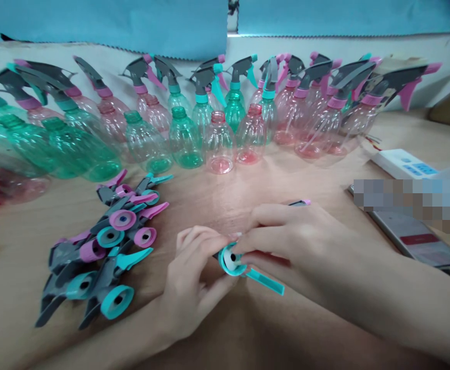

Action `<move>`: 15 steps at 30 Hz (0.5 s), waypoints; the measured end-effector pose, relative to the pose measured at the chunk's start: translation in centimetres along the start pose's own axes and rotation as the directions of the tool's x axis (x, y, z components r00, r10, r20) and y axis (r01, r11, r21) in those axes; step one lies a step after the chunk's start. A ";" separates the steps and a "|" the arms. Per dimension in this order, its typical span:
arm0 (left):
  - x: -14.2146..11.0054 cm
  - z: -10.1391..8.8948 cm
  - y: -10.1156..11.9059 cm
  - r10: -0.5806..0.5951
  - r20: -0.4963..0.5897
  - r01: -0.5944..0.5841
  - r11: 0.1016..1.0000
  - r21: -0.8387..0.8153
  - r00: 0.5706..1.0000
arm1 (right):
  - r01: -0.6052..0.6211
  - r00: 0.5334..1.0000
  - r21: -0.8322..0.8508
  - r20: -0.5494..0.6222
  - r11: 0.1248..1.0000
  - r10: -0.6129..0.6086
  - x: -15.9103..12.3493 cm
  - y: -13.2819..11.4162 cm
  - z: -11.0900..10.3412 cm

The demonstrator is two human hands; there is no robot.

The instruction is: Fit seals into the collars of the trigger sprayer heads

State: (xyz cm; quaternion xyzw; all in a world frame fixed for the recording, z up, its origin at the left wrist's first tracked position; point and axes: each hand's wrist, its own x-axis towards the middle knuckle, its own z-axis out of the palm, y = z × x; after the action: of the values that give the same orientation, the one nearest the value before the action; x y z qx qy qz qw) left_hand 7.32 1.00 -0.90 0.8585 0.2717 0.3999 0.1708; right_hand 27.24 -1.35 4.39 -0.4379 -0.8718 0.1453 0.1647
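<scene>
Between my two hands is a grey and teal trigger spray head [230, 260], its open collar facing me and its teal trigger pointing to the lower right. My left hand [194, 272] is closed around its grey body from the left. The fingertips of my right hand [282, 236] pinch at the collar's rim, close to the white insert with a dark hole. Whether those fingertips hold a small separate part is hidden. Left of my hands lies a pile of loose spray heads [111, 236] with pink and teal collars.
Open green bottles [186, 139] and pink bottles [220, 144] stand behind my hands. Bottles fitted with spray heads [242, 72] line the wall. A phone [413, 231] and a white power strip [404, 163] lie to the right. Part of another spray head [300, 203] shows beyond my right hand.
</scene>
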 end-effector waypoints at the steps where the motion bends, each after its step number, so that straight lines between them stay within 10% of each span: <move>1: 0.0 0.0 0.0 -0.001 -0.002 0.001 1.000 -0.001 1.000 | 0.026 1.000 0.022 0.001 0.999 -0.026 0.1 -0.5 -0.8; 15: -0.1 0.1 0.0 0.005 0.001 -0.005 1.000 -0.013 1.000 | 0.097 0.995 -0.097 0.034 0.991 -0.094 0.6 -2.2 -1.7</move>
State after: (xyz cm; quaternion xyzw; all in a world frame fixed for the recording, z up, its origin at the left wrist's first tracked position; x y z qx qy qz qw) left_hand 7.38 0.93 -0.99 0.8584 0.2669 0.4015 0.1754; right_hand 26.03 -1.96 6.86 -0.4010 -0.9002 0.1006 0.1368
